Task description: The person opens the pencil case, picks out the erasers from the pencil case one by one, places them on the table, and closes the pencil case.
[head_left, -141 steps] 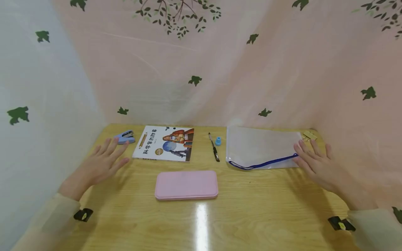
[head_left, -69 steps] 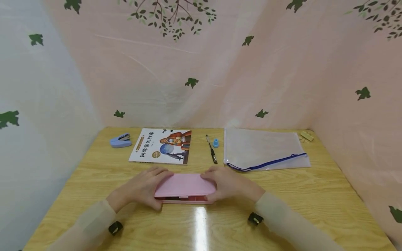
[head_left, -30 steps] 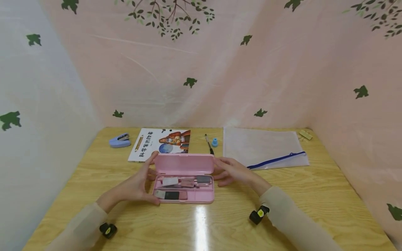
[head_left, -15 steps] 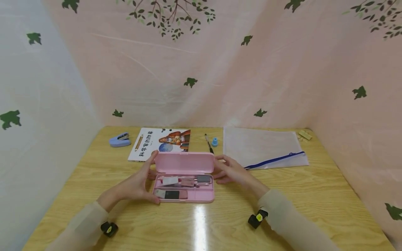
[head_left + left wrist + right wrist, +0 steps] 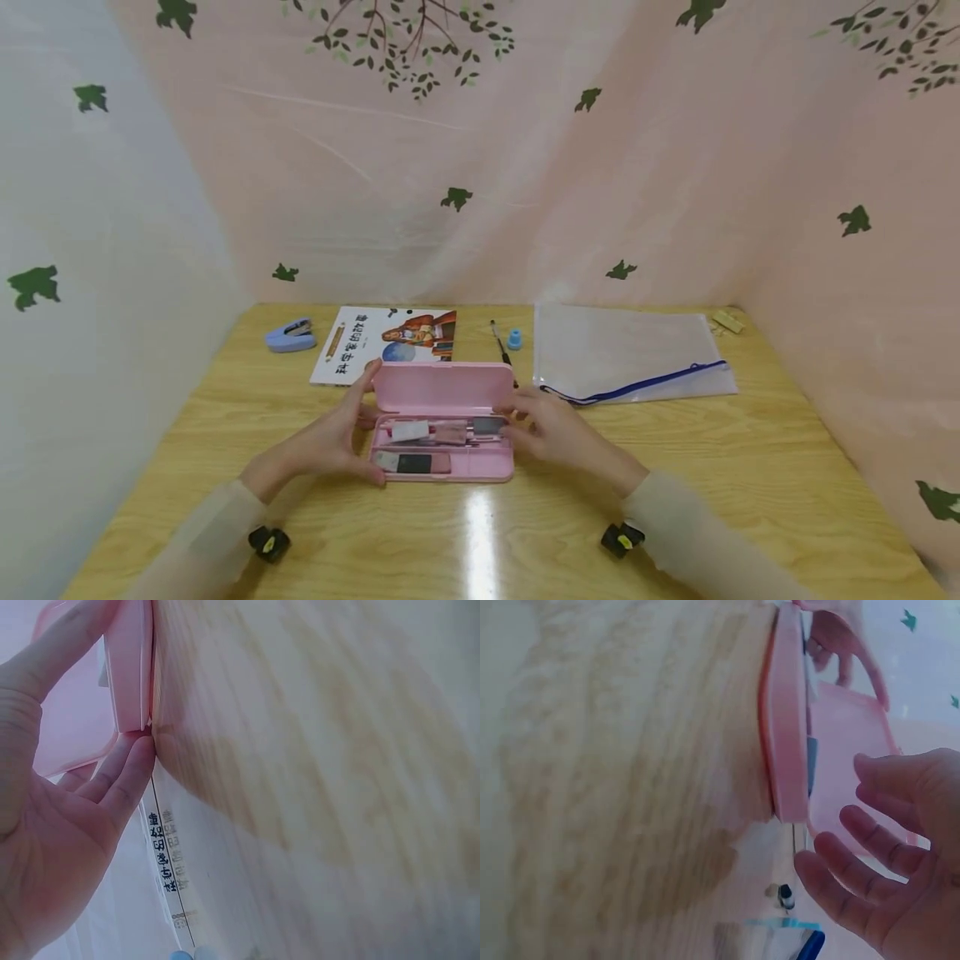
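A pink pencil case [image 5: 491,465] lies on the table with its lid raised. In its rear compartment are a white block [image 5: 410,430], a pinkish block [image 5: 451,433], a grey block [image 5: 487,426] and slim pens; in the front one, a grey, black and pink bar [image 5: 415,463]. My left hand [image 5: 322,454] grips the case's left end, thumb at the front corner, index finger up at the lid's edge. Over the right end reaches my right hand [image 5: 562,433], fingertips close to the grey block. In the right wrist view its fingers are loosely bent with nothing between them.
Behind the case lie a picture book [image 5: 352,350], a black pen [image 5: 505,354], a small light-blue cone-shaped piece [image 5: 514,338] and a clear zip pouch [image 5: 622,342]. A blue stapler [image 5: 290,337] is at the back left, a gold binder clip [image 5: 727,322] at the back right. Cloth walls surround the table.
Both hands came in from the sides and the pencil case's lid was lifted. Since half a second ago, my right hand has shifted from beside the lid to over the case's right end.
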A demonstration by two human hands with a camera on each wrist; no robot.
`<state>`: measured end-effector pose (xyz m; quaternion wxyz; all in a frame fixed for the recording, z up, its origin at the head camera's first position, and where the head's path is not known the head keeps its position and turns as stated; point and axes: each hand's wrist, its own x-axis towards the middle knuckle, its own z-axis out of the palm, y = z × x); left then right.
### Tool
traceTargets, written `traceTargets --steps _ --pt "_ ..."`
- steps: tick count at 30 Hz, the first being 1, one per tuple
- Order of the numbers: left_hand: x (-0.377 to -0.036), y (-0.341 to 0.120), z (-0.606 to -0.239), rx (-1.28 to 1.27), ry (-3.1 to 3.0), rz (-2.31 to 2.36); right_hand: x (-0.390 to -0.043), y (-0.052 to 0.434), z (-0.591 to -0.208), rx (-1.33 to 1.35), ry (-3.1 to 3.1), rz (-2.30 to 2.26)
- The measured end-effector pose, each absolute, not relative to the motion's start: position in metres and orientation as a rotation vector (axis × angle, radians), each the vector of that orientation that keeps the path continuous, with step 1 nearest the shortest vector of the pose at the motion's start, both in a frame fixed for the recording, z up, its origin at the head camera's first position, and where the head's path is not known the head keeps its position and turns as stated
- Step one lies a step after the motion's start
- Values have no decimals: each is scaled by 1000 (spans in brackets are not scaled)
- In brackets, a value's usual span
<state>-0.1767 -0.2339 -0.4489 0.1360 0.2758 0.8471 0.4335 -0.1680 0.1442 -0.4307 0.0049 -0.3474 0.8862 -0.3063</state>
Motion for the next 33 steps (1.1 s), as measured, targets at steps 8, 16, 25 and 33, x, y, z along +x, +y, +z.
traceTargets --steps 8,16,25,33 --pt "-171 -238 -445 766 2496 1233 -165 125 -436 -1236 2875 -539" --pt "-175 -234 -448 825 2455 1265 -164 127 -435 -1194 2874 -566" --pt "-176 -233 -451 807 2448 1264 -165 125 -436 -1156 2859 -611" --pt "-177 -233 -453 826 2453 1268 -165 125 -438 -1165 2884 -614"
